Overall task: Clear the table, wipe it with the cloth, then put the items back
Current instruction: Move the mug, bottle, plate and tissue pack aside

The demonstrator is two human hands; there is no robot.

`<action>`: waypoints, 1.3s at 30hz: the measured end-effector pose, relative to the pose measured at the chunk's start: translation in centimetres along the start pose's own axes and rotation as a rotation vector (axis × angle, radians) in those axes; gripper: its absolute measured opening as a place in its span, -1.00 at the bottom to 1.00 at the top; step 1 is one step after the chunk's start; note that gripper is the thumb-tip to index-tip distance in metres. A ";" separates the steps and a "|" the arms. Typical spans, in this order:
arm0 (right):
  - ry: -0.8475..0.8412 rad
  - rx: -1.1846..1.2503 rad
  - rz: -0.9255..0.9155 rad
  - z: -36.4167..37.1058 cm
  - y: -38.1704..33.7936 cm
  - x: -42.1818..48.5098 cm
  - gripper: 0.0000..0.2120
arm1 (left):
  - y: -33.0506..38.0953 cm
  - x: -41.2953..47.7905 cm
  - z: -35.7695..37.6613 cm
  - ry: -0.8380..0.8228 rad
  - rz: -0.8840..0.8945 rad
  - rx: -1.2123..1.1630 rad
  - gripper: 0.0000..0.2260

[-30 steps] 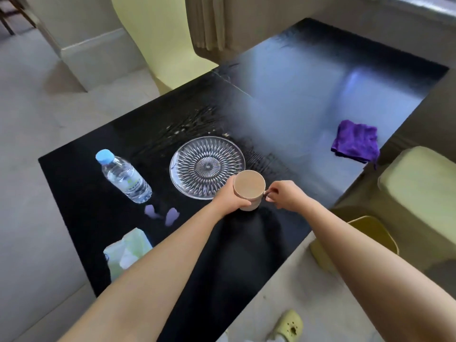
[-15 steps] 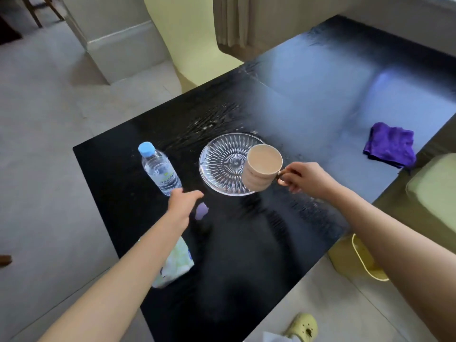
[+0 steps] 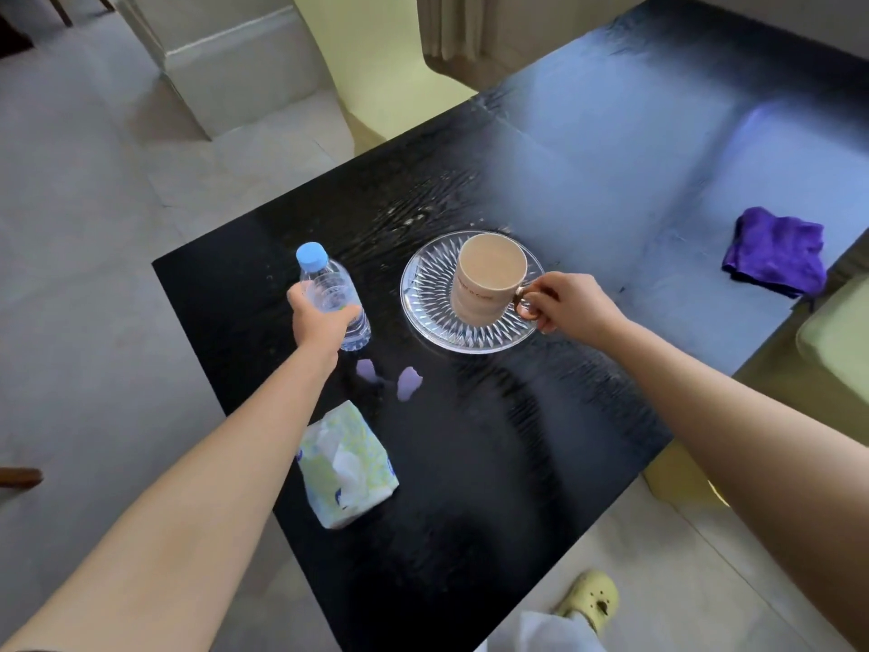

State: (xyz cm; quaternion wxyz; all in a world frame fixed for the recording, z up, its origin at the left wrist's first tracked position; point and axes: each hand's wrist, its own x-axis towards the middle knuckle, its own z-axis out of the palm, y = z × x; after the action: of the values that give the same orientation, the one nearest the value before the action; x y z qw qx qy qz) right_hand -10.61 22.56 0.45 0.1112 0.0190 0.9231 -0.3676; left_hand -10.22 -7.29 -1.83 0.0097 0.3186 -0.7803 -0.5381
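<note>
Left hand (image 3: 324, 322) grips bottle (image 3: 336, 294); right hand (image 3: 564, 305) holds mug (image 3: 489, 280), seemingly on plate (image 3: 423, 294).

Pale grey tiled floor (image 3: 94, 218), daylight glare across the glossy black table's (image 3: 470, 534) far end. Pale yellow moulded chair (image 3: 376, 63) at its far edge, beige curtain (image 3: 446, 25) behind.

Beige mug (image 3: 491, 277) over glass plate (image 3: 425, 294); upright water bottle (image 3: 335, 298) (blue cap) beside it; purple cloth (image 3: 776, 249) crumpled at table's right edge.
</note>
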 end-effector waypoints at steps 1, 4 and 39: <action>0.004 0.001 0.001 -0.1 -0.1 0.0 -0.81 | 0.0 0.0 0.1 -0.004 0.010 0.007 -0.32; 0.021 -0.001 0.011 -0.8 -0.4 0.2 -0.81 | 0.5 -0.5 0.5 0.000 0.049 0.018 -0.35; 0.216 0.022 0.250 -21.4 21.7 27.7 -0.82 | 21.9 2.4 39.3 -0.305 0.217 0.007 -0.38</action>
State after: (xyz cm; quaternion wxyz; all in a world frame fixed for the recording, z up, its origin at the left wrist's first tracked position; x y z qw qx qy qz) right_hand -39.16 51.71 -5.14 0.0559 0.1746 0.9159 -0.3569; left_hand -36.87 29.01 -0.66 -0.0519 0.1475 -0.8043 -0.5732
